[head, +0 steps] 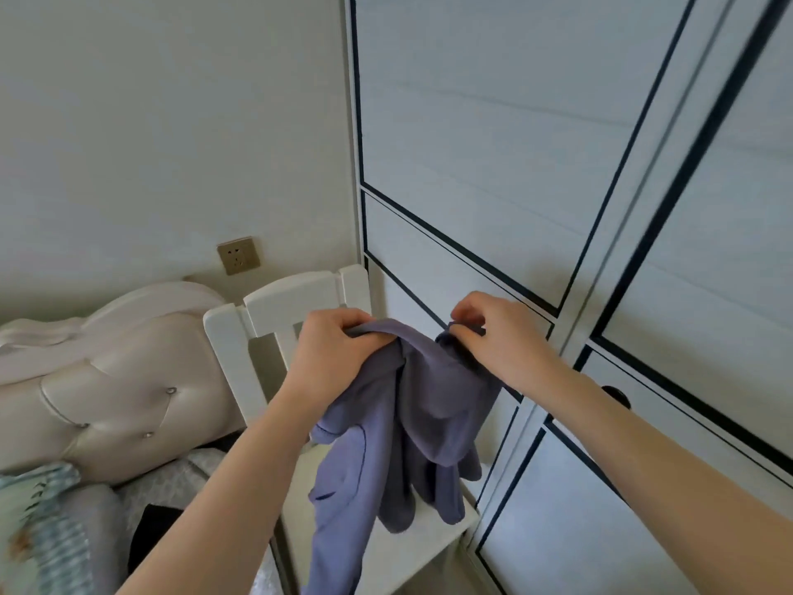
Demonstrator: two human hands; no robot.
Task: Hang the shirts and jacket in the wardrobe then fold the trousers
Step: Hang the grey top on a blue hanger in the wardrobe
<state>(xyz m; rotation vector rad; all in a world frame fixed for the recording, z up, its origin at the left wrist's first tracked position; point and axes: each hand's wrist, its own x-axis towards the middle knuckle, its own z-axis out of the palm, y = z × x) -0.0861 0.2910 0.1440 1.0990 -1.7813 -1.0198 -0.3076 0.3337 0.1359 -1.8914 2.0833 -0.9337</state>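
I hold a blue-purple garment (412, 427) up in front of me, over a white wooden chair (296, 300). My left hand (330, 354) grips a bunch of its top edge. My right hand (493, 337) pinches another part of the top edge a little to the right. The cloth hangs down in folds to the chair seat (433, 538). The wardrobe (493, 143) stands right behind the chair, its white sliding doors with dark frames closed.
A cream tufted headboard (120, 380) and a bed with patterned bedding (47, 530) lie to the left. A dark item (150, 534) lies on the bed. A brass wall socket (238, 255) sits above the headboard.
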